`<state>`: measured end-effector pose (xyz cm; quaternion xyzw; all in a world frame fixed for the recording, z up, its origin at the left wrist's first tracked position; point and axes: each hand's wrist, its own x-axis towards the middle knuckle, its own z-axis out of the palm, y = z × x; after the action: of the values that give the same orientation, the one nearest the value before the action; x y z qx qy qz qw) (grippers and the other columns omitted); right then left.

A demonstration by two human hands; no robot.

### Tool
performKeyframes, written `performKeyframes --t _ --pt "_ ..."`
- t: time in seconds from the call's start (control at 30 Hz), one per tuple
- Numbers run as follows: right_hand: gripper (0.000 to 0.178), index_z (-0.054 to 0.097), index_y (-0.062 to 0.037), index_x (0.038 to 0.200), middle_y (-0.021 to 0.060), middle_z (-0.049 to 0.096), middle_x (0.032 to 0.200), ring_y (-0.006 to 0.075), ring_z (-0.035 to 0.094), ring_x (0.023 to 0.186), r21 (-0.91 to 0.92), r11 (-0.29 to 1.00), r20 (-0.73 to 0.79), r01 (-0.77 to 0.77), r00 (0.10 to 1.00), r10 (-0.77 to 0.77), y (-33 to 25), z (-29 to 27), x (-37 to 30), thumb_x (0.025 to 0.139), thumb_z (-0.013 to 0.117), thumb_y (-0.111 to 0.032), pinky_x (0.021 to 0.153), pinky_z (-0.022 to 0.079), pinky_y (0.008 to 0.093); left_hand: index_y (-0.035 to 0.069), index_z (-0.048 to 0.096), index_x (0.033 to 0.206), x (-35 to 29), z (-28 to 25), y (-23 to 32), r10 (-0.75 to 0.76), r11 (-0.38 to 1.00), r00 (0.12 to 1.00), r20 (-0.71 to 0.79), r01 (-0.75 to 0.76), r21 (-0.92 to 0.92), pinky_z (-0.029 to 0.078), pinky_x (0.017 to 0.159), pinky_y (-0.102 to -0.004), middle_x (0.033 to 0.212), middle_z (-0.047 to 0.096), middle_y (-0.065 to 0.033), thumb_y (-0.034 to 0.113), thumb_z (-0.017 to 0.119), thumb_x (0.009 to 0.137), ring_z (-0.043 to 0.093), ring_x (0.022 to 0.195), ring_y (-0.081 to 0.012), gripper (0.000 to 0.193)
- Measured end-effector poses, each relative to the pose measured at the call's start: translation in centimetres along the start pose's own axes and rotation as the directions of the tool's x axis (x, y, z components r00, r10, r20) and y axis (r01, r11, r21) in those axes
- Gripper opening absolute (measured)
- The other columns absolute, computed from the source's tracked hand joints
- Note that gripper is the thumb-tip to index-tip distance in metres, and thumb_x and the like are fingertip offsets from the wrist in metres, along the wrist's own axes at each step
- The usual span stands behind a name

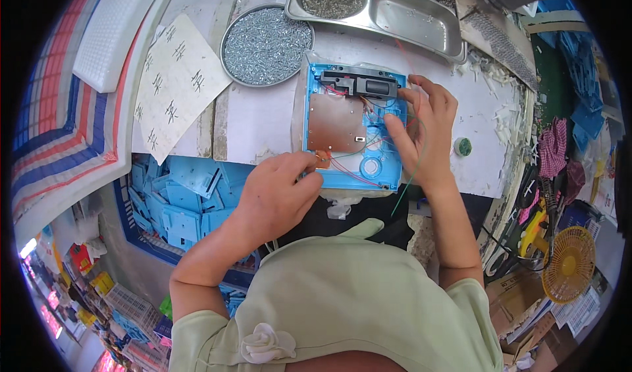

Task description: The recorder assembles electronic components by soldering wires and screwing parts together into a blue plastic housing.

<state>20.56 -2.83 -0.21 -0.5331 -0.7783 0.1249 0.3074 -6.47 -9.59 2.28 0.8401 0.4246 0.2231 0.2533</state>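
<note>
A blue plastic case [316, 181] lies face-up in front of me, its inside showing. A brownish plate [334, 120], a black module [359, 84] and thin red and green wires are in it. At the case's lower left corner, my left hand [280, 191] pinches a small copper-coloured part [322, 159] with red wires beside it; the fingers partly hide the part. My right hand [429, 132] rests at the case's right side, thumb over the inner edge among the wires, fingers spread near the upper right corner. A green wire [409, 182] hangs over the near edge.
Beyond the case stand a round dish of small silver screws [266, 46] and a metal compartment tray [454, 37] with small metal parts. A paper sheet [178, 85] lies left. A green roll [463, 147] sits right. Below left is a crate of blue plastic pieces [181, 224].
</note>
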Motion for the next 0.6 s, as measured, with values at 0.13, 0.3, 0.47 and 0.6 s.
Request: performKeyframes --t 0.13,0.3,0.47,0.6 --pt "0.028 0.071 -0.0035 0.111 0.0133 0.062 0.116 0.0284 0.053 0.112 0.37 0.923 0.032 -0.102 0.995 0.096 1.3 -1.1 -0.8 0.089 0.074 -0.019 0.1 0.041 0.0392 0.008 0.068 0.097 1.5 -1.7 1.1 -0.099 0.99 0.991 0.085 0.107 -0.09 0.052 0.072 -0.0433 0.104 0.065 -0.0091 0.01 0.078 0.08 0.067 0.088 -0.0309 0.02" --pt "0.012 0.07 0.0029 0.098 0.01 0.065 0.103 0.019 0.059 0.098 0.813 0.488 0.211 -0.318 0.942 0.262 -0.3 -2.7 -2.2 0.095 0.066 -0.008 0.091 0.045 0.0315 0.008 0.07 0.095 7.8 0.8 0.2 0.05 0.998 0.983 -0.179 -0.04 0.057 0.046 0.072 -0.0416 0.093 0.064 -0.0054 0.011 0.078 0.079 0.064 0.084 -0.0274 0.018" --pt "0.008 0.069 0.0047 0.097 0.0112 0.066 0.099 0.019 0.061 0.093 0.762 0.613 0.116 -0.209 0.975 0.189 -0.9 -3.0 -3.1 0.093 0.066 -0.001 0.084 0.047 0.0305 0.009 0.073 0.091 9.4 1.9 -0.1 0.113 0.976 0.979 -0.172 -0.076 0.205 0.04 0.076 -0.0404 0.086 0.061 -0.0039 0.011 0.078 0.079 0.061 0.08 -0.0241 0.013" --pt "0.007 0.07 0.005 0.097 0.0112 0.067 0.096 0.0187 0.062 0.09 0.778 0.596 0.111 -0.199 0.977 0.181 -0.9 -2.8 -3.1 0.092 0.067 0.001 0.081 0.048 0.0298 0.009 0.074 0.091 9.7 2.1 0.2 0.088 0.965 0.989 -0.115 -0.056 0.257 0.04 0.076 -0.0404 0.084 0.061 -0.0036 0.012 0.078 0.08 0.062 0.08 -0.0235 0.012"
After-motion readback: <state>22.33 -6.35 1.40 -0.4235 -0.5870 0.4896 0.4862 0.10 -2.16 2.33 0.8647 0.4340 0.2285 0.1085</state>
